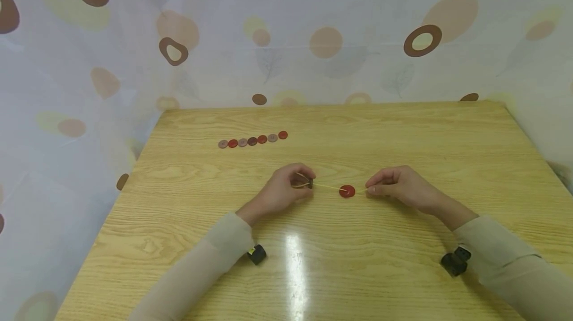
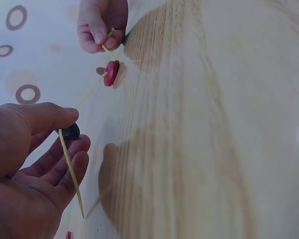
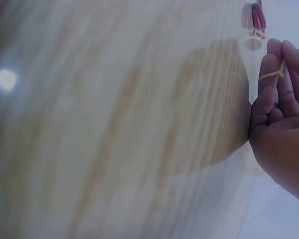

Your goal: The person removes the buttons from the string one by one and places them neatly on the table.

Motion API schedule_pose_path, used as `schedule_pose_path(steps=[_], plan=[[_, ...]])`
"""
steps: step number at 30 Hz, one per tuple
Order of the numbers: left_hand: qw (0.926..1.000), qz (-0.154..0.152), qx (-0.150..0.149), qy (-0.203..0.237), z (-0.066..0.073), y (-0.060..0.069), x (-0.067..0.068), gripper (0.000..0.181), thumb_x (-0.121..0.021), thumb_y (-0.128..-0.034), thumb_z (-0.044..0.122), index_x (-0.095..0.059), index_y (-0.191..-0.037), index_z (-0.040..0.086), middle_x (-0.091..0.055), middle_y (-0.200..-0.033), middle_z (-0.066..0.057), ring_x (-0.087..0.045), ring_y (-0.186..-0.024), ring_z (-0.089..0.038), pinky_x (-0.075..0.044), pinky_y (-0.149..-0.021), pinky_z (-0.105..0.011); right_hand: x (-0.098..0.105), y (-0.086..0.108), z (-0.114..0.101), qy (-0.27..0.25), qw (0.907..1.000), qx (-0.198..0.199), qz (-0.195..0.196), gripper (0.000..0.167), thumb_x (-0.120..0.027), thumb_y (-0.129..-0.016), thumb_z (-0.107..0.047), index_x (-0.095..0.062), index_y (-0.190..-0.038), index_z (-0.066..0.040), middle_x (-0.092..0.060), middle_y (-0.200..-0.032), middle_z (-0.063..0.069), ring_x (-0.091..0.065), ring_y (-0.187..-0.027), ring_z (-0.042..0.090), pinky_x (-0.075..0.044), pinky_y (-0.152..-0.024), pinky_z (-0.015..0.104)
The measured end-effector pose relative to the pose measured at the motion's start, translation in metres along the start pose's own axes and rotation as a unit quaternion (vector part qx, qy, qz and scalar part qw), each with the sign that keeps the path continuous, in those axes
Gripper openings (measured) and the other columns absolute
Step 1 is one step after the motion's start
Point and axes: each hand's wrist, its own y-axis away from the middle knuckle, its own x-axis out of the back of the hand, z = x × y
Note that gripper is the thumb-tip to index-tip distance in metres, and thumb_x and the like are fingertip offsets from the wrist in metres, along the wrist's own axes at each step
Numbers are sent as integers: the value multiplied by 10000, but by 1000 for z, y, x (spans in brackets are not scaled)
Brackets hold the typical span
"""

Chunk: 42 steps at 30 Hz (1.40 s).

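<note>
A thin yellow string (image 1: pixel 327 186) stretches between both hands just above the table. My left hand (image 1: pixel 286 187) pinches a dark button (image 2: pixel 70 132) between thumb and fingertips, the string passing by it and its loose end hanging past the palm. Red buttons (image 1: pixel 346 191), pressed face to face, hang on the string between the hands; their exact number is hard to tell. At the string's other part, my right hand (image 1: pixel 403 187) pinches it with thumb and fingertips, and a knot-like bend (image 3: pixel 280 73) shows there in the right wrist view.
A row of several buttons (image 1: pixel 252 141), red, dull pink and dark brown, lies toward the back left of the wooden table (image 1: pixel 403 271). Behind the table hangs a patterned cloth (image 1: pixel 286 22). Each wrist carries a small black camera (image 1: pixel 256 254).
</note>
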Motion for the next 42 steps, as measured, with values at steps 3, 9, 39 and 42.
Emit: schedule_pose_path(steps=[3,9,39,42], plan=[[10000,43,16,-13,-2,1,2,299,-745,-889,-8,-656,-1172,35,-654,-1185,-74,-638,-1118,-213,-504,-973,-332,0,0,0,0,10000,2,-1,263,-735,-937,-219,-730,-1102,-13,-732,-1061,106,-643,-932,147,-501,-763,264],[9999,126,25,-3,-6,3,5,296,-746,-887,-12,-658,-1165,35,-661,-1170,-78,-644,-1115,-216,-510,-965,-335,0,0,0,50,10000,-29,6,265,-733,-938,-229,-731,-1101,-21,-730,-1063,102,-632,-923,149,-495,-753,270],[9990,312,207,246,-8,16,16,303,-741,-893,-9,-648,-1179,22,-646,-1201,-109,-632,-1138,-233,-508,-976,-357,0,1,-1,92,9999,-41,34,269,-731,-941,-242,-730,-1100,-25,-732,-1045,95,-619,-904,168,-490,-729,276],[9988,318,230,279,-7,17,17,304,-739,-891,-16,-647,-1179,19,-647,-1197,-108,-631,-1145,-238,-508,-978,-357,0,1,-1,60,10000,-12,17,266,-731,-941,-237,-730,-1097,-22,-732,-1040,99,-611,-887,169,-488,-715,276]])
